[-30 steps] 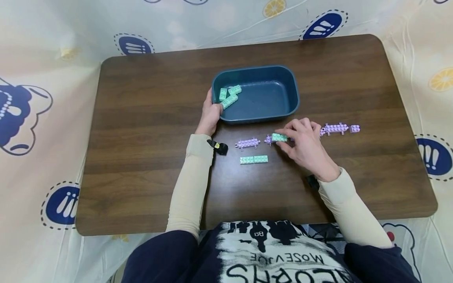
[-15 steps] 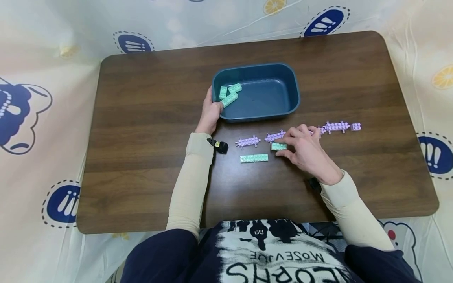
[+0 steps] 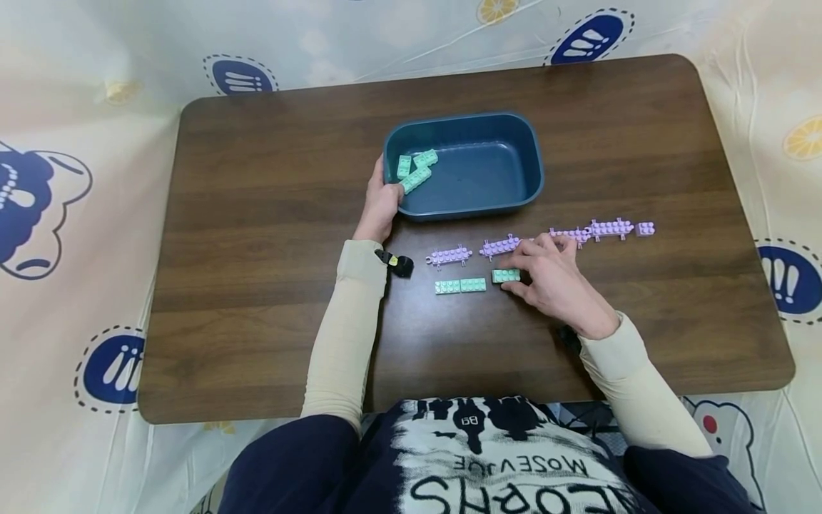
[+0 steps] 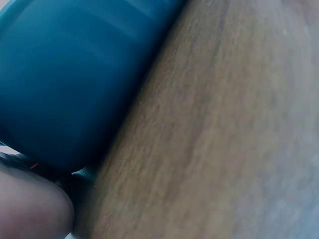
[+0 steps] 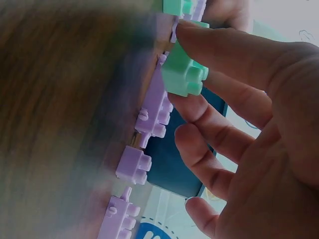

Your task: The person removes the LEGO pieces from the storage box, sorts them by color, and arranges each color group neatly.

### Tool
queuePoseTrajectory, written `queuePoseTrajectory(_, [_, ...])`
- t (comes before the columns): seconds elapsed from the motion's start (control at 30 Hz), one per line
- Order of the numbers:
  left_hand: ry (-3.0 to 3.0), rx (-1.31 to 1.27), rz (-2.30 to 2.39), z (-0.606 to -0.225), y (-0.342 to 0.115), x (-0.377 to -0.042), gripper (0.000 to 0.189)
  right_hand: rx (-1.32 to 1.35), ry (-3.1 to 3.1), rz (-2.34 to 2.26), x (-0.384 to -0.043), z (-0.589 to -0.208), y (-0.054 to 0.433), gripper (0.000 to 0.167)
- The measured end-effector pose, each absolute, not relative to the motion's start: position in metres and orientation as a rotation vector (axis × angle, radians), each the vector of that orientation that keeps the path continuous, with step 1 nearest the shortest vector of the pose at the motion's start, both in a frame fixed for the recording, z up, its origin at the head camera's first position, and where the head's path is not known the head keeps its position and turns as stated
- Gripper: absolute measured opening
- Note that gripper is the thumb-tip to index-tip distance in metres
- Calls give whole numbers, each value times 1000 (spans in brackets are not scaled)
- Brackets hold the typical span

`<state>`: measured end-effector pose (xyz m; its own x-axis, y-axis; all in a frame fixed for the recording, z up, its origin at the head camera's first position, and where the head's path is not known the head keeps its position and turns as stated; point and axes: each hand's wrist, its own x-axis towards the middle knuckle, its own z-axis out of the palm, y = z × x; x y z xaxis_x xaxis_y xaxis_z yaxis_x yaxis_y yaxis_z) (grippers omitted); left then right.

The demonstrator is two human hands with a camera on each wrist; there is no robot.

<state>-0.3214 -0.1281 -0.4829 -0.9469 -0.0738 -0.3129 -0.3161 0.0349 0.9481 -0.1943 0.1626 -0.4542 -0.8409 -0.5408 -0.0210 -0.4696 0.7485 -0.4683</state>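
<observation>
My right hand [image 3: 554, 280] pinches a mint-green building block [image 3: 506, 275] between thumb and fingers, close above the table; in the right wrist view the green block's [image 5: 178, 74] studs face the palm. To its left, two green blocks [image 3: 460, 286] lie end to end. Behind runs a slanting row of purple building blocks [image 3: 449, 256], several of them with small side pegs, partly hidden by the right hand. My left hand [image 3: 380, 207] grips the left end of a dark blue bin [image 3: 475, 213], thumb at the rim. Several green blocks [image 3: 416, 180] lie in the bin's left end.
The brown wooden table [image 3: 257, 300] has rounded corners, with a patterned sheet [image 3: 58, 235] around it. A small purple block [image 3: 645, 228] ends the row at the right. The bin stands behind the row.
My right hand has drawn the green block from the purple row toward the body, level with the right of the two green blocks. The left hand keeps its grip on the bin.
</observation>
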Motion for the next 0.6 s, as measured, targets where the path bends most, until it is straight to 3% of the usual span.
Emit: queuePoseTrajectory(0.6, [2123,-400,2034,-484,-128,-321,92,-804,2780,-670,-190,-463,161,29])
